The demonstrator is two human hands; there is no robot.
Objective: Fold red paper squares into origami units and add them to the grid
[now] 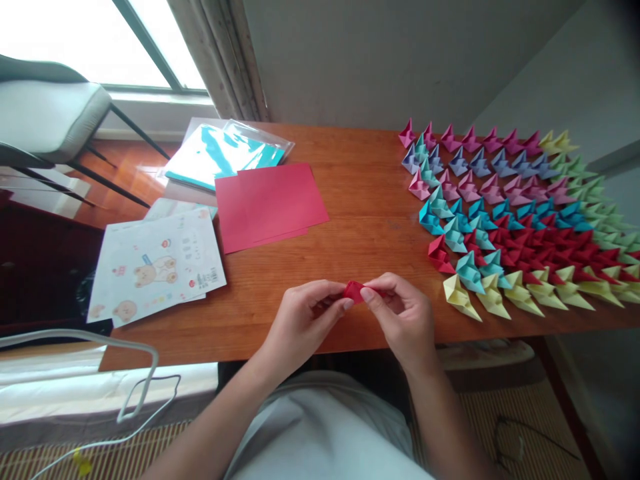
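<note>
A small folded piece of red paper (355,291) is pinched between my two hands, just above the front part of the wooden table. My left hand (313,310) grips its left side between thumb and fingertips. On the other side, my right hand (400,313) presses the paper with its thumb and index finger; its fingers cover part of the fold. Flat red paper sheets (275,203) lie on the table beyond my left hand. Rows of folded paper figures (493,243) in several colours stand to the right of my right hand.
Printed sheets with bear drawings (160,267) lie at the table's left edge. Behind them rests a clear packet of blue paper (225,157). A chair (55,113) stands by the window, and a white cable (145,353) hangs at lower left.
</note>
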